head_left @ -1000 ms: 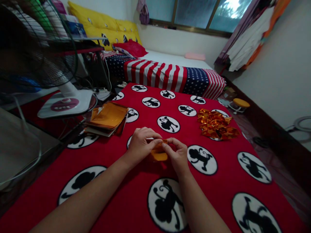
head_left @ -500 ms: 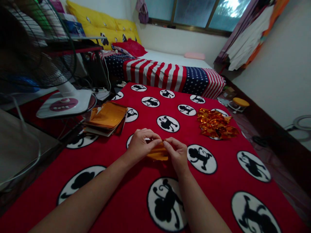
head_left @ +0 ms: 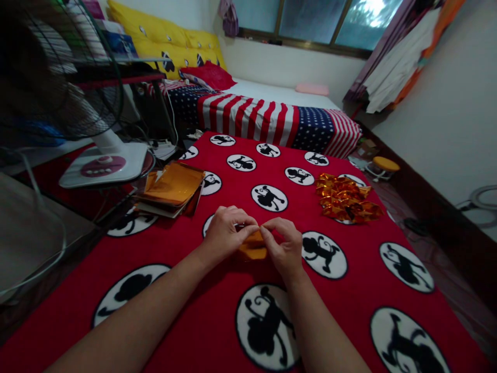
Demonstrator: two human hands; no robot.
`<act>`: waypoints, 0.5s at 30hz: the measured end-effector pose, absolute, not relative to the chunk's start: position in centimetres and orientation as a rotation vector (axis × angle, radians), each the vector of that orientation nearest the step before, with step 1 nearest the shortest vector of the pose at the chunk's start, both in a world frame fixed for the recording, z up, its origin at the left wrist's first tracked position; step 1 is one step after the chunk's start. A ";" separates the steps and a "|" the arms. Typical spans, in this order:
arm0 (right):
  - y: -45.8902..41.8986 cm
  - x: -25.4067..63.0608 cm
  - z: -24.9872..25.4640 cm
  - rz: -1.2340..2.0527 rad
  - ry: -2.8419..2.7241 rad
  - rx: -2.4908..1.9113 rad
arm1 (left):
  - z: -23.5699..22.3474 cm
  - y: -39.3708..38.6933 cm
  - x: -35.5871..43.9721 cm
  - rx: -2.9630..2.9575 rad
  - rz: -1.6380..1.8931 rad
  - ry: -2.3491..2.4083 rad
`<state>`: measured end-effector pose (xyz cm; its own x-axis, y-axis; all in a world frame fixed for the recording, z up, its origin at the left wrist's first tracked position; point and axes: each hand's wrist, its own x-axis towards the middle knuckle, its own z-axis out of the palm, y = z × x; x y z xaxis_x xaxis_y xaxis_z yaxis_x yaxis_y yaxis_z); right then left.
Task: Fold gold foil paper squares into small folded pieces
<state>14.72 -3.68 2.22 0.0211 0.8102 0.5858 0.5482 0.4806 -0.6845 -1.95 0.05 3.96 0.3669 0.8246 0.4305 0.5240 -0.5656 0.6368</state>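
Observation:
Both hands meet over the middle of a red blanket (head_left: 186, 290) printed with black monkey figures in white circles. My left hand (head_left: 225, 233) and my right hand (head_left: 285, 246) each pinch the top edge of one small folded sheet of gold foil paper (head_left: 254, 248). Fingers of both hands are closed on it, thumbs and forefingers nearly touching. The lower part of the sheet shows between the hands; the rest is hidden behind the fingers.
A stack of flat gold foil sheets (head_left: 173, 189) lies at the left edge of the blanket. A heap of folded gold pieces (head_left: 345, 199) sits at the right. A standing fan (head_left: 103, 166) is on the left, a striped bed (head_left: 272, 122) beyond.
The hands stay in place and keep working the gold sheet. It looked flatter and tilted half a second ago; now it hangs folded between the fingers again.

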 end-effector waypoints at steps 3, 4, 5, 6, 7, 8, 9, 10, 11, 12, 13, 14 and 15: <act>-3.7 15.1 2.1 0.319 -1.619 -1.188 | 4.1 0.3 -2.2 2.237 1.024 1.187; -3.7 15.3 2.0 0.362 -1.572 -1.196 | 4.1 0.4 -2.3 2.210 1.015 1.190; -3.6 15.4 1.9 0.412 -1.516 -1.206 | 4.2 0.5 -2.5 2.171 1.004 1.194; -3.6 15.5 1.8 0.457 -1.456 -1.214 | 4.2 0.7 -2.6 2.126 0.996 1.195; -3.6 15.7 1.7 0.494 -1.399 -1.216 | 4.3 0.8 -2.8 2.081 0.993 1.193; -3.6 15.8 1.7 0.521 -1.350 -1.210 | 4.4 0.9 -2.9 2.038 0.997 1.186; -3.5 15.9 1.6 0.540 -1.309 -1.199 | 4.4 1.0 -3.1 2.000 1.007 1.179; -3.5 16.0 1.6 0.553 -1.276 -1.185 | 4.4 1.1 -3.2 1.968 1.021 1.174; -3.4 16.1 1.6 0.564 -1.251 -1.173 | 4.4 1.1 -3.3 1.938 1.037 1.169; -3.4 16.2 1.5 0.572 -1.228 -1.164 | 4.4 1.2 -3.4 1.908 1.049 1.166; -3.3 16.2 1.5 0.579 -1.206 -1.158 | 4.4 1.3 -3.5 1.876 1.055 1.161; -3.3 16.3 1.4 0.582 -1.184 -1.154 | 4.3 1.4 -3.5 1.841 1.061 1.155; -3.2 16.3 1.4 0.586 -1.166 -1.152 | 4.3 1.4 -3.6 1.806 1.063 1.146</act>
